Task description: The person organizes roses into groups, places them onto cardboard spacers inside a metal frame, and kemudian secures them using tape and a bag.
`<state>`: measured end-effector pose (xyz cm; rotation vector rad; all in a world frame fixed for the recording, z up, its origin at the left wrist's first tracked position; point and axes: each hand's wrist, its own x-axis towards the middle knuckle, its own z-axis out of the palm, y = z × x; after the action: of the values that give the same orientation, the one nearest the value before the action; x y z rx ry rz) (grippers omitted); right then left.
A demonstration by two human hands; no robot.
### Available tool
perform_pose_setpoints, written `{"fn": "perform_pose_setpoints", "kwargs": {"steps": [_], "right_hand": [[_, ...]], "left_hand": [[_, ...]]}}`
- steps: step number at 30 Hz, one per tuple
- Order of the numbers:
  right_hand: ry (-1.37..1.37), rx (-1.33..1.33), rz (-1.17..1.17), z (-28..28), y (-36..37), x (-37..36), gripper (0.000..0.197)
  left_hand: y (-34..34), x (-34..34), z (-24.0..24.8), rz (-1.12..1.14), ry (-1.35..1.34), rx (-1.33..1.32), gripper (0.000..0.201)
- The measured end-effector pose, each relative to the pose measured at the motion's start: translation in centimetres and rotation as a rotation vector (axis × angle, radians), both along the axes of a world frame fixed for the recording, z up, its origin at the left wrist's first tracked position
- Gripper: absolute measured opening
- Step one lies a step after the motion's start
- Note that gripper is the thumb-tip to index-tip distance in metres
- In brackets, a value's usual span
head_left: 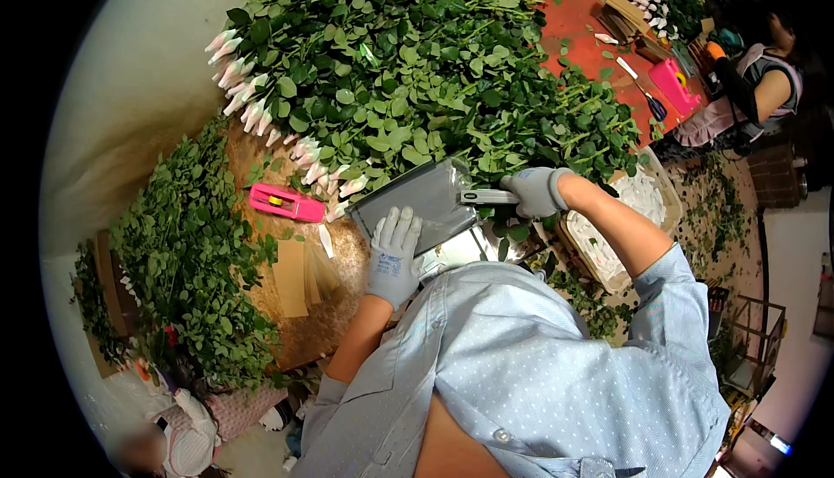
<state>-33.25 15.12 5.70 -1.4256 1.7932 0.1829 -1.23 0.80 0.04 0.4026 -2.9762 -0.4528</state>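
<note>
In front of my body lies a dark grey sheet (415, 196) with a shiny, film-like surface. My left hand (395, 252), in a grey glove, rests on its near edge with fingers stretched out flat. At the sheet's right end, my gloved right hand (537, 193) is closed around a silver-grey stapler (485, 197). The stapler's jaw end meets the sheet's edge; whether it clamps it I cannot tell. Just beyond the sheet spreads a large heap of leafy green stems (417, 70). Pale pink-and-white wrapped flower heads (252, 113) stick out at its left side.
Left of the sheet are a pink tape dispenser (287, 203), a white strip-like tool (326, 241) and brown cardboard pieces (294, 278). More stems (191, 235) lie further left. A tray of white material (575, 233) stands right. Co-workers are at far right (769, 87) and lower left (191, 435).
</note>
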Motion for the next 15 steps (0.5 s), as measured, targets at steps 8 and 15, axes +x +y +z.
{"fn": "perform_pose_setpoints", "kwargs": {"steps": [8,15], "right_hand": [[-0.132,-0.004,0.098,0.1,-1.9,-0.5,0.032],[0.065,-0.062,0.168,0.4,-2.4,1.1,0.037]], "left_hand": [[0.0,0.2,-0.1,0.019,0.003,0.027,0.076],[0.1,0.1,0.0,0.023,-0.007,0.013,0.076]]}}
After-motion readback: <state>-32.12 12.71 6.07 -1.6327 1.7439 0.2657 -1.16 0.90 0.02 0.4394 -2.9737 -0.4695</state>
